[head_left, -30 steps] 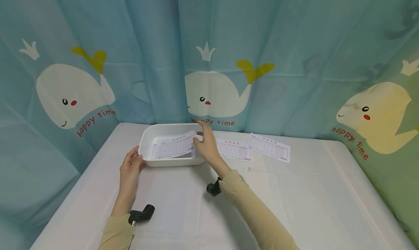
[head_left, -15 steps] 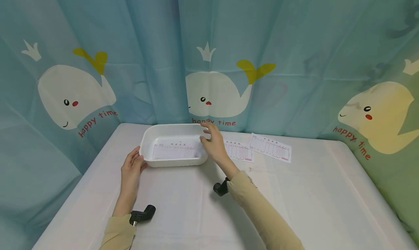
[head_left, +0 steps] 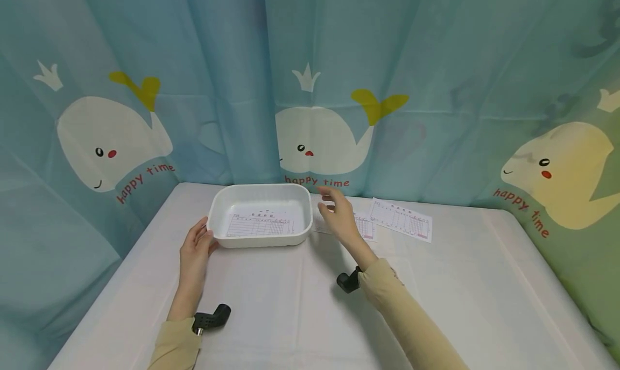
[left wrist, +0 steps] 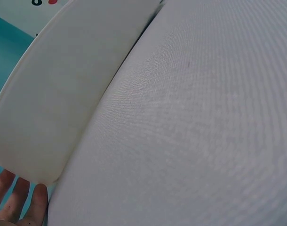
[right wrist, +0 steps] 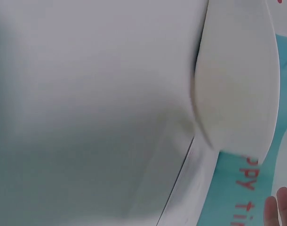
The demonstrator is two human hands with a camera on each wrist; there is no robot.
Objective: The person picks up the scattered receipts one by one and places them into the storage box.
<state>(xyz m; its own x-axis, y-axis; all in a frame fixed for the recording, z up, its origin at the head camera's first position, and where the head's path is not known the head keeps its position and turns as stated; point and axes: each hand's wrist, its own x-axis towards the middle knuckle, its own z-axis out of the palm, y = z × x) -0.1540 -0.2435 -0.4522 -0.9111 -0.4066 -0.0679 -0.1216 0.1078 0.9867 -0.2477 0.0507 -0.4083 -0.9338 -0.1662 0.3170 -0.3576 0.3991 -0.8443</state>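
A white plastic tray (head_left: pixel 261 241) stands toward the back of the table, with printed paper slips (head_left: pixel 260 225) lying flat inside. My left hand (head_left: pixel 195 243) touches the tray's left end. In the left wrist view its fingertips (left wrist: pixel 37 200) meet the tray's end wall, fairly straight. Just right of the tray, my right hand (head_left: pixel 340 218) is held above the table with loosely bent fingers and nothing in them. Under it lies another printed slip (head_left: pixel 365 230), partly hidden by the hand. A further slip (head_left: pixel 402 219) lies slanted to its right, overlapping it.
A white cloth covers the table (head_left: pixel 271 305). Behind it hangs a blue-green curtain (head_left: pixel 436 144) printed with whales, close to the tray's back side. Black wrist cameras (head_left: pixel 211 317) sit at both wrists.
My right hand let a slip drop into the tray, where it now lies flat on the others. The hand then moved right, out over the slips on the table. My left hand stayed at the tray.
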